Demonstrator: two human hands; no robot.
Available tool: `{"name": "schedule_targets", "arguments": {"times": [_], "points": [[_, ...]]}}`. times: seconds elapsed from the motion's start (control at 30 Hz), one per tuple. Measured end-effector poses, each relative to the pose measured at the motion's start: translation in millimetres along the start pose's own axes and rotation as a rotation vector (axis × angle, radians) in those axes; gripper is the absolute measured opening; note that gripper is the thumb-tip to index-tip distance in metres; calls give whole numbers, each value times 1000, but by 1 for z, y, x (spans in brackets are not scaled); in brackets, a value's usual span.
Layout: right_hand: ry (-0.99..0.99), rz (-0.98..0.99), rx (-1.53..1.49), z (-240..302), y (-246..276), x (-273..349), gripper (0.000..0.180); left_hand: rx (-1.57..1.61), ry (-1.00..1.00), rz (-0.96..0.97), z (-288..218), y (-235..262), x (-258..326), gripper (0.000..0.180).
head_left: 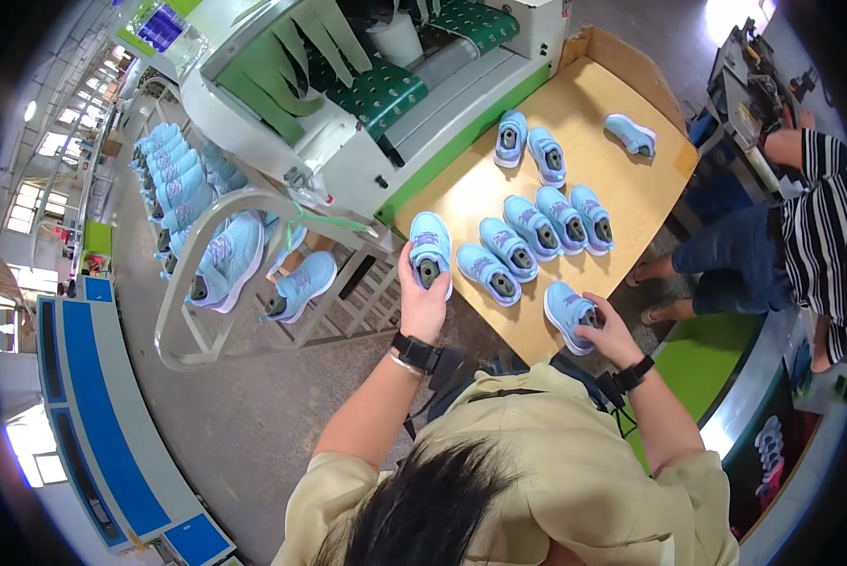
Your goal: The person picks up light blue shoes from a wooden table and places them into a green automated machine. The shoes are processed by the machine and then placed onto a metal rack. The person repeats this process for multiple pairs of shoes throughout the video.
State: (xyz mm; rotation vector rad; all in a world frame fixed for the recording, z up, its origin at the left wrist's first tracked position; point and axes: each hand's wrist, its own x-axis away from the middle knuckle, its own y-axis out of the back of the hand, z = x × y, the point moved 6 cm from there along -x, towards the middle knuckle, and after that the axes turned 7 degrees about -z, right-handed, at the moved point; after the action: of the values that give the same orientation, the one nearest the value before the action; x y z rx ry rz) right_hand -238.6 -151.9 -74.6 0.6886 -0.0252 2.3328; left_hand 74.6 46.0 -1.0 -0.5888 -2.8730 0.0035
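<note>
My left hand (pixel 423 307) is closed on the heel end of a light blue sneaker (pixel 430 242), held toe away from me, just left of the wooden table (pixel 480 203). Near the table's front corner my right hand (pixel 612 330) grips the heel of a second light blue sneaker (pixel 565 307). A dark insert shows in the ankle opening of each shoe. Between and beyond my hands, a slanting row of several matching sneakers (pixel 531 226) sits on the table. Two more sneakers (pixel 546 154) stand farther back, and a single sneaker (pixel 630 135) lies near the far right.
A white machine (pixel 348 151) with a green perforated belt (pixel 376 94) and hanging strips adjoins the table's far left. To the left, a metal rack (pixel 183 344) carries many blue sneakers (pixel 225 259). At right, a person in a striped top (pixel 824 208) stands beside equipment.
</note>
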Motion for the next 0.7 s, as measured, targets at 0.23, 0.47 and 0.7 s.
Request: {"name": "schedule_targets", "arguments": {"times": [0.23,0.47,0.7], "points": [[180,87,22,82,30,-8,74,84,-15,-121,24,-59,-50,70],[233,145,73,121,31,-43,70,-401,-13,-121,100,-54,-121,85],[462,244,147,182,-35,-70,79,33,-17,81,-20,-84,-5,107]]}}
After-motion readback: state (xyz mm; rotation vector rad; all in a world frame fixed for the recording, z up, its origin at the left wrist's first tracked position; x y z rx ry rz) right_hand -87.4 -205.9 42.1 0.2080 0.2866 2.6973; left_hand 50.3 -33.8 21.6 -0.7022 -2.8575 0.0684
